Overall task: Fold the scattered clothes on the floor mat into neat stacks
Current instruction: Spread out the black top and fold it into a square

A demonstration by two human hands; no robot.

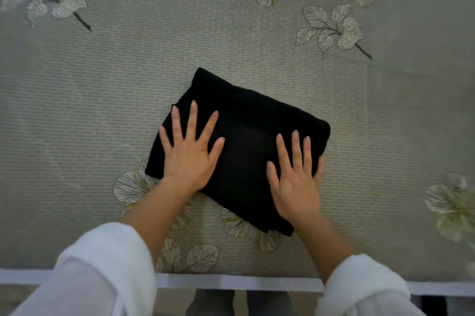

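Presently, item one: black garment (246, 120), folded to a compact rectangle, lying askew near the middle of the floor mat (231, 33). We judge it soft, light and limp, a knit of some thickness; its layers would probably slide apart if lifted by one corner. We would take it from beneath along the two long sides, palms under, so the folds stay together.

Hands: the left hand (190, 159) lies flat with fingers spread on the garment's left part. The right hand (295, 182) lies flat with straight fingers on the right part, its outer edge at the cloth's rim. Neither grips; both press.

Surface: grey woven mat, ribbed, printed with pale flowers and leaves, and likely grippy enough to hold cloth still. A white border (231, 281) runs along the near edge.

Also: white sleeves (97, 272) on both forearms.
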